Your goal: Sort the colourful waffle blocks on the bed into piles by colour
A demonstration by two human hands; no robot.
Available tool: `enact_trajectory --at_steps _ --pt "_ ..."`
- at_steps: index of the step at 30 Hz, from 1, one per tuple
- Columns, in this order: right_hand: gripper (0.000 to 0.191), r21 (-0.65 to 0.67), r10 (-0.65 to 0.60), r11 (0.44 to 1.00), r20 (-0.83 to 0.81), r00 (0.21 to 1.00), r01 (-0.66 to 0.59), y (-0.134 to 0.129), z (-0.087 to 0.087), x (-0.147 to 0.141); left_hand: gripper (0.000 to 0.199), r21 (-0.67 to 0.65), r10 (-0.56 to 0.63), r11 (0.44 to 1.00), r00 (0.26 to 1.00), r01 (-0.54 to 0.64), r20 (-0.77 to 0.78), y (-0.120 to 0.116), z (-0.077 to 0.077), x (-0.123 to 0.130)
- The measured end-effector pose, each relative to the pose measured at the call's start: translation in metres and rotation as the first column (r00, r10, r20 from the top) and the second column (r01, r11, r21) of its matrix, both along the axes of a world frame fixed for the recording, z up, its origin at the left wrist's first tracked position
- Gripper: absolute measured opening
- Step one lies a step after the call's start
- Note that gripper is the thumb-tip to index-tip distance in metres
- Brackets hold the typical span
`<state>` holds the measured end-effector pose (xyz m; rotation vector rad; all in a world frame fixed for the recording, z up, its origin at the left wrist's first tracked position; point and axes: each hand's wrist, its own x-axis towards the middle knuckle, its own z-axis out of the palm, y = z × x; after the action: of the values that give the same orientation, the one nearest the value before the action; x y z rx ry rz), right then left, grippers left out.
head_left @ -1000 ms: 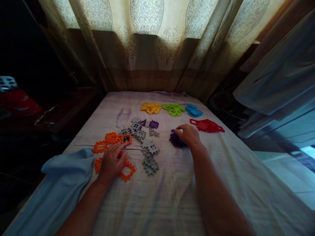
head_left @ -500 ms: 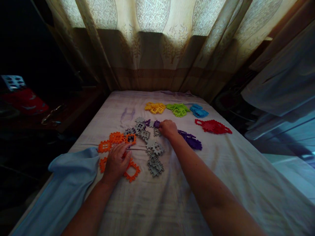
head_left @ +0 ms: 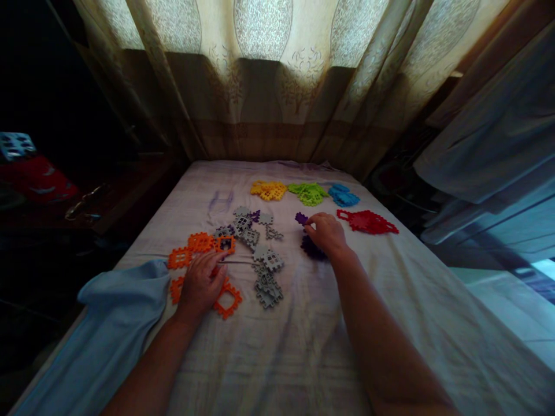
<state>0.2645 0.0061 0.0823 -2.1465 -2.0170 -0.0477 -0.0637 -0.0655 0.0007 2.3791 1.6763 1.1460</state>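
Observation:
Between the fingertips of my right hand [head_left: 326, 234] is a small purple interlocking tile [head_left: 301, 219], held just above the bed. Partly hidden under that hand lies a dark purple pile [head_left: 311, 248]. My left hand [head_left: 202, 283] rests with its fingers stretched over the orange interlocking tiles [head_left: 200, 242], some of which it covers. Nearby, a square orange tile with a large hole [head_left: 228, 300] lies flat. A loose spread of grey tiles [head_left: 267, 260] runs down the middle, with a purple piece [head_left: 255, 216] among the upper ones.
Yellow [head_left: 268, 190], green [head_left: 308, 193] and blue [head_left: 344, 195] tile piles stand along the back. Red tiles [head_left: 367, 222] lie to the right. A light blue cloth [head_left: 125, 306] drapes over the bed's left edge, and a curtain [head_left: 264, 104] hangs behind.
My right hand has moved right with the purple tile, away from the grey pieces to above the purple pile. My left hand stays on the orange tiles. The view has shifted slightly.

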Motion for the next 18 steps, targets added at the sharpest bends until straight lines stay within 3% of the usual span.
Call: enact_trajectory --at_steps 6,10,14,18 --pt "0.022 -0.022 -0.147 0.989 0.017 0.989 0.148 -0.015 -0.007 0.039 0.034 -0.002 0.005 1.000 1.000 -0.005 -0.006 0.001 -0.002 -0.001" --pt "0.024 -0.091 -0.182 0.979 0.030 0.983 0.184 -0.020 -0.005 0.044 0.034 -0.008 0.009 1.000 1.000 -0.009 -0.003 0.001 -0.003 -0.001" --pt "0.028 -0.058 -0.134 0.989 0.025 0.991 0.135 -0.018 0.009 0.027 0.035 0.005 0.006 1.000 1.000 -0.006 -0.003 0.000 -0.001 0.000" --pt "0.029 -0.067 0.066 0.995 -0.037 0.997 -0.068 -0.002 0.012 -0.015 0.035 -0.007 -0.008 1.000 1.000 0.008 0.002 -0.001 0.002 0.001"
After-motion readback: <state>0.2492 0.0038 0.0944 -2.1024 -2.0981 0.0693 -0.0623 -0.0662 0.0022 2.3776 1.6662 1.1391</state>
